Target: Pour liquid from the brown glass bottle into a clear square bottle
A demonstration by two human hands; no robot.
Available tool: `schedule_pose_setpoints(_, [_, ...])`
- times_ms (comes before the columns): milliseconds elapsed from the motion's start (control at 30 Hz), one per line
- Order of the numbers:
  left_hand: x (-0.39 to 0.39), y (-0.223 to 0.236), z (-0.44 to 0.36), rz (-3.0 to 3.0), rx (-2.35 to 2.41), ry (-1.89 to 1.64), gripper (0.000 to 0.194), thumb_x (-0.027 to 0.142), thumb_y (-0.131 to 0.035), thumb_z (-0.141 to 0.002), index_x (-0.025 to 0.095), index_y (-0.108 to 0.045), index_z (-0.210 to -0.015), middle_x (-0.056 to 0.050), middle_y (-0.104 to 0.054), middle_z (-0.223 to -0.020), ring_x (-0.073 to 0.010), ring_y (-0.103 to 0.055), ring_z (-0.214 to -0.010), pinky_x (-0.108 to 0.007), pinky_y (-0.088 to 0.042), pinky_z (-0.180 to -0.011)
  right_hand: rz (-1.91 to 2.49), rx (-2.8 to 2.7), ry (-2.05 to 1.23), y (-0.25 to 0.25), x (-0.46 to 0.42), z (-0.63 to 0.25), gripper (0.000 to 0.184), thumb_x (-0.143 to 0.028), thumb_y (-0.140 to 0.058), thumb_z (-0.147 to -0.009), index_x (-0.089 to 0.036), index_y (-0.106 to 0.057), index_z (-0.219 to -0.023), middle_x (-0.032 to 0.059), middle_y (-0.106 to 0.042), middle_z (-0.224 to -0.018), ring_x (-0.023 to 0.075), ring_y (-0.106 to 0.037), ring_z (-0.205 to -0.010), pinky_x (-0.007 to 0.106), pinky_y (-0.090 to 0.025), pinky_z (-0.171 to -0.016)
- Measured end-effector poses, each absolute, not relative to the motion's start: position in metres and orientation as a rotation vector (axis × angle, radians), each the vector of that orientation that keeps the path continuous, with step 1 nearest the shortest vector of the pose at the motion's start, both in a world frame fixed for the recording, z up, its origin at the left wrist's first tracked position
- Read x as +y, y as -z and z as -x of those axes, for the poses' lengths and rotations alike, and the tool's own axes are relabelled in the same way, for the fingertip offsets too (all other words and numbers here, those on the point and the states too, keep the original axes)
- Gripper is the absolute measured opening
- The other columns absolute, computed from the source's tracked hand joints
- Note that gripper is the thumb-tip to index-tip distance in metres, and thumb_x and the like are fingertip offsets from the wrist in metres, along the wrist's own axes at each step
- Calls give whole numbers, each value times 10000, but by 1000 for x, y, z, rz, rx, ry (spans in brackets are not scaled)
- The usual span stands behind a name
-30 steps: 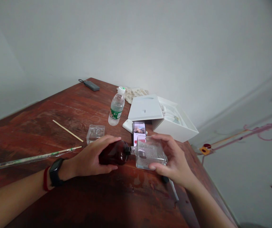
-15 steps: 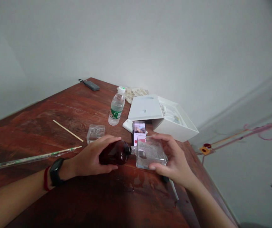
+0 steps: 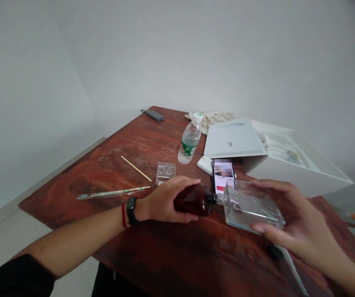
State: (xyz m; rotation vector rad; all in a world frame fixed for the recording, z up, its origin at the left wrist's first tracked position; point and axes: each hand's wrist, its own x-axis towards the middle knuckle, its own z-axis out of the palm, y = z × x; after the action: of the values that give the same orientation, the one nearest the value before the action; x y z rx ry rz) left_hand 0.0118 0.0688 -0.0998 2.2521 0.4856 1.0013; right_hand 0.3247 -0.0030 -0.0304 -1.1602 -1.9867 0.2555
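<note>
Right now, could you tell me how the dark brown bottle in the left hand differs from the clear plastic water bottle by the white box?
The dark brown bottle lies tipped sideways, held by the left hand; the clear plastic water bottle stands upright, untouched. The former is dark, the latter see-through with a green label.

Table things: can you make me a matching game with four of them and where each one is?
Things:
1. dark brown bottle
2. clear square container
3. water bottle
4. phone

Places:
A. standing upright near the white box
B. held by the right hand
C. lying flat, screen lit, just behind the container
D. lying on its side under the left hand

Pairs: 1-D, 2-B, 3-A, 4-C
</note>
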Motion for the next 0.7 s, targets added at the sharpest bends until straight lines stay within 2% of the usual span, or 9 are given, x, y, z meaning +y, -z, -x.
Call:
schedule_pose_setpoints(267, [69,98,-11,-2233,524,-959,870,513,-875,-817,241,-464,-1534,-162,-633,-1412,-359,-628,-1265,-551,-522,-1098,1198,-1991,-195,32,-4,-327,585,-559,-838,-829,-309,-639,-1320,108,-759,-1224,362,-760,-1078,495,-652,-908])
schedule_pose_setpoints(433, [68,96,-10,-2277,531,-957,848,461,-869,-842,251,-445,-1546,-156,-616,-1435,-362,-604,-1298,-558,-494,-1129,1198,-1968,-252,31,-5,-323,616,-555,-869,-808,-288,-638,-1312,111,-755,-1250,342,-759,-1116,454,-652,-926])
schedule_pose_setpoints(533, [68,96,-9,-2295,533,-955,849,457,-862,-850,248,-437,-1554,-161,-606,-1452,-368,-594,-1323,-562,-493,-1140,1196,-1949,-271,27,-6,-319,615,-575,-880,-794,-286,-649,-1285,111,-768,-1217,332,-771,-1077,431,-666,-876])
schedule_pose_setpoints(700, [68,97,-8,-2318,569,-932,865,460,-862,-852,223,-434,-1564,-182,-588,-1484,-382,-581,-1354,-574,-486,-1158,1199,-1932,-301,24,-6,-316,599,-591,-864,-805,-278,-662,-1274,116,-767,-1230,328,-769,-1089,434,-666,-888])
